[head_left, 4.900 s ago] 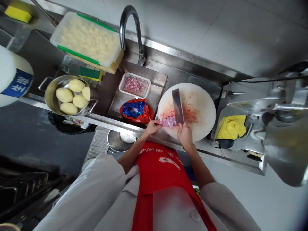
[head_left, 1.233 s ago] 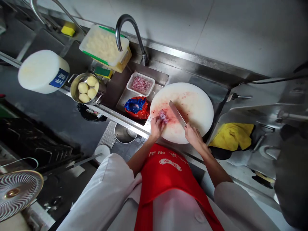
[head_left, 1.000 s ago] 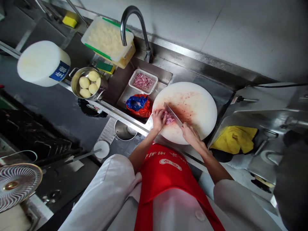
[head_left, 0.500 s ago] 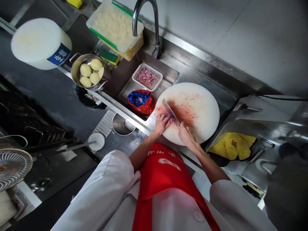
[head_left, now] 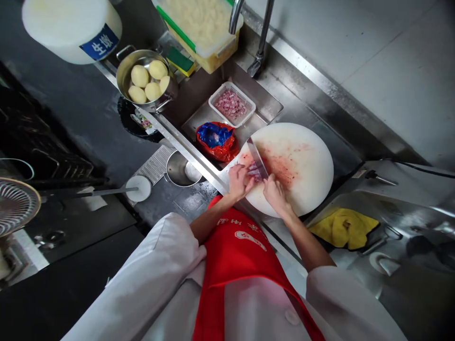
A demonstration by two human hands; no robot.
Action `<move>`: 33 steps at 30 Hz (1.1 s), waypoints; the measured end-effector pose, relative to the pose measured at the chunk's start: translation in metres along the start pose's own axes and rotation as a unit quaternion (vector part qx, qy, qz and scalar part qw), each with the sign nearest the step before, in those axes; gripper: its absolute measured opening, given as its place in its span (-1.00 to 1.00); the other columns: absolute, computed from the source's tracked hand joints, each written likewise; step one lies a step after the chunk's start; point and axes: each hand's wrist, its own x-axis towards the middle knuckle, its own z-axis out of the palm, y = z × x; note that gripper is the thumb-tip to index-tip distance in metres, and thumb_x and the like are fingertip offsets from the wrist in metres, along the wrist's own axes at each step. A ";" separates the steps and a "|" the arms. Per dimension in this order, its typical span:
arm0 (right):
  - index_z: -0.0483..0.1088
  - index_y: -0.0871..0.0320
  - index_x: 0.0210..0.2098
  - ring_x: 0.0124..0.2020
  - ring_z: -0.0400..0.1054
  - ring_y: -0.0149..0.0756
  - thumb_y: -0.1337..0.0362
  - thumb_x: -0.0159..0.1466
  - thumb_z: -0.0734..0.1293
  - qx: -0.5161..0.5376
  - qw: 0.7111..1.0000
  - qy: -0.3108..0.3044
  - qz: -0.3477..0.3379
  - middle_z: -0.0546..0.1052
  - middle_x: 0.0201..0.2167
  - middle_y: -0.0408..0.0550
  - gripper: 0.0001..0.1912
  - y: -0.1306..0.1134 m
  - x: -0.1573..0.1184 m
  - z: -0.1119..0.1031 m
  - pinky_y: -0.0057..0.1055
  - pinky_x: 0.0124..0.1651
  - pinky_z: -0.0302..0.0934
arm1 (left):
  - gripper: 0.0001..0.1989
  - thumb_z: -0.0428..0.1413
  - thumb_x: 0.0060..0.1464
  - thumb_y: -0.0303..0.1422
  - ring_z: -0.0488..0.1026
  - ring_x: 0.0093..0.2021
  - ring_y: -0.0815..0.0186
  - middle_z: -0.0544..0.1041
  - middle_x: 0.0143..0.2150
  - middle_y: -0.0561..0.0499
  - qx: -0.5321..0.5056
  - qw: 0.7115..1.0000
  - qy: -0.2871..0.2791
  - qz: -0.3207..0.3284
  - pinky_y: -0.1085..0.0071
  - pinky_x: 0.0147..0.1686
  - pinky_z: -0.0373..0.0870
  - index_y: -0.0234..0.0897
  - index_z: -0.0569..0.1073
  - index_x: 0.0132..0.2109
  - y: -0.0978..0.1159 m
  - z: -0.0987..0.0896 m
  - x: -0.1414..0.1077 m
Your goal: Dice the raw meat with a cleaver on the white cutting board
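Observation:
My right hand (head_left: 275, 193) is closed around the handle of a cleaver (head_left: 256, 158). Its blade slants over the left part of a round white chopping board (head_left: 311, 175). Just left of the blade lies some pinkish-purple raw meat (head_left: 253, 171), cut at least partly into pieces. Against it my left hand (head_left: 239, 182) rests with bent fingers, pressing it to the board; the fingertips are partly hard to make out. Reddish stains spread across the board right of the blade. Behind the left hand sits a red and blue plastic bag (head_left: 217, 142), opened at the top.
In the sink (head_left: 188, 97) stands a white basket (head_left: 232, 104) of diced pink meat. A pot (head_left: 122, 78) of peeled potatoes, a lidded tub (head_left: 213, 54) and a tap (head_left: 261, 52) lie beyond. A yellow cloth (head_left: 344, 228) lies at right; a metal pot (head_left: 177, 168) stands lower left.
The view has shifted slightly. My left hand has drawn back a little from the blade, and more of the meat shows between them. The cleaver remains in my right hand.

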 end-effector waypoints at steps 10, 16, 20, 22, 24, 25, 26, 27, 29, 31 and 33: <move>0.27 0.29 0.04 -0.15 0.51 -0.05 0.22 0.47 0.08 -0.001 0.998 -0.058 -0.013 0.58 -0.20 0.24 -0.69 0.036 0.001 0.023 -0.35 -0.26 0.18 | -0.83 0.06 0.29 -0.27 0.33 0.11 0.09 0.43 0.03 -0.16 -0.026 0.982 -0.159 0.094 0.03 0.14 0.29 -0.20 0.50 -0.09 -0.002 0.037 0.013; 0.29 0.29 0.03 -0.15 0.50 -0.04 0.22 0.46 0.11 -0.017 0.996 -0.079 0.034 0.57 -0.18 0.26 -0.70 0.038 -0.010 0.027 -0.33 -0.26 0.17 | -0.81 0.03 0.32 -0.28 0.37 0.07 0.14 0.43 0.00 -0.14 -0.048 0.976 -0.181 0.115 0.08 0.10 0.34 -0.20 0.50 -0.06 -0.008 0.037 0.012; 0.30 0.26 0.01 -0.15 0.50 -0.02 0.21 0.47 0.10 0.018 0.999 -0.040 -0.010 0.58 -0.20 0.23 -0.71 0.022 0.029 0.023 -0.33 -0.27 0.15 | -0.77 0.09 0.29 -0.22 0.32 0.14 0.11 0.40 0.09 -0.16 -0.064 0.983 -0.146 0.093 0.06 0.14 0.30 -0.17 0.50 0.01 -0.014 0.024 0.011; 0.32 0.25 -0.01 -0.14 0.49 -0.03 0.22 0.46 0.12 0.019 0.999 -0.036 -0.019 0.58 -0.19 0.22 -0.73 0.023 0.041 0.019 -0.34 -0.27 0.15 | -0.78 0.08 0.30 -0.23 0.32 0.12 0.11 0.43 0.05 -0.15 -0.047 0.989 -0.124 0.065 0.05 0.14 0.29 -0.17 0.51 0.00 -0.017 0.018 0.012; 0.33 0.24 -0.03 -0.14 0.48 -0.04 0.22 0.45 0.13 0.007 0.999 -0.044 -0.022 0.58 -0.19 0.21 -0.74 0.027 0.042 0.014 -0.35 -0.27 0.14 | -0.81 0.04 0.32 -0.27 0.34 0.07 0.13 0.47 -0.03 -0.12 -0.040 0.988 -0.134 0.067 0.05 0.13 0.29 -0.17 0.52 -0.06 -0.019 0.013 0.013; 0.33 0.24 -0.03 -0.16 0.48 -0.04 0.22 0.45 0.13 -0.003 0.998 -0.050 -0.024 0.58 -0.20 0.21 -0.74 0.029 0.040 0.010 -0.35 -0.27 0.13 | -0.81 0.03 0.32 -0.28 0.35 0.05 0.14 0.49 -0.06 -0.10 -0.044 0.986 -0.144 0.076 0.06 0.13 0.29 -0.17 0.52 -0.08 -0.020 0.009 0.014; 0.32 0.25 -0.02 -0.18 0.48 -0.04 0.23 0.45 0.12 -0.012 0.998 -0.055 -0.026 0.58 -0.22 0.21 -0.73 0.028 0.035 0.006 -0.34 -0.28 0.12 | -0.82 0.03 0.32 -0.28 0.35 0.05 0.15 0.50 -0.07 -0.09 -0.052 0.985 -0.146 0.081 0.07 0.12 0.29 -0.17 0.52 -0.09 -0.020 0.006 0.014; 0.32 0.26 -0.01 -0.21 0.48 -0.04 0.23 0.45 0.11 -0.020 0.998 -0.056 -0.029 0.58 -0.24 0.21 -0.72 0.026 0.030 0.000 -0.34 -0.29 0.11 | -0.82 0.03 0.32 -0.28 0.36 0.04 0.15 0.50 -0.08 -0.09 -0.059 0.986 -0.135 0.077 0.08 0.11 0.30 -0.17 0.51 -0.09 -0.021 0.001 0.013; 0.30 0.28 0.01 -0.26 0.48 -0.04 0.20 0.47 0.06 -0.025 0.999 -0.035 -0.032 0.58 -0.29 0.21 -0.67 0.016 0.019 -0.012 -0.33 -0.31 0.10 | -0.83 0.04 0.31 -0.28 0.37 0.01 0.16 0.48 -0.10 -0.10 -0.061 0.995 -0.072 0.038 0.11 0.07 0.33 -0.17 0.50 -0.10 -0.023 -0.009 0.009; 0.28 0.29 0.05 -0.27 0.48 -0.03 0.13 0.49 0.01 -0.010 0.999 0.016 -0.030 0.57 -0.31 0.21 -0.59 0.000 0.011 -0.021 -0.32 -0.31 0.12 | -0.84 0.04 0.31 -0.27 0.38 -0.03 0.16 0.45 -0.13 -0.10 -0.044 0.999 0.016 -0.018 0.13 0.02 0.35 -0.18 0.49 -0.12 -0.026 -0.019 0.003; 0.25 0.29 0.08 -0.24 0.49 -0.02 0.08 0.50 -0.04 0.014 0.998 0.060 -0.026 0.57 -0.28 0.23 -0.54 -0.016 0.008 -0.023 -0.32 -0.30 0.15 | -0.83 0.03 0.32 -0.26 0.38 -0.04 0.15 0.43 -0.15 -0.11 -0.031 0.996 0.069 -0.047 0.12 0.00 0.35 -0.19 0.48 -0.14 -0.028 -0.022 -0.001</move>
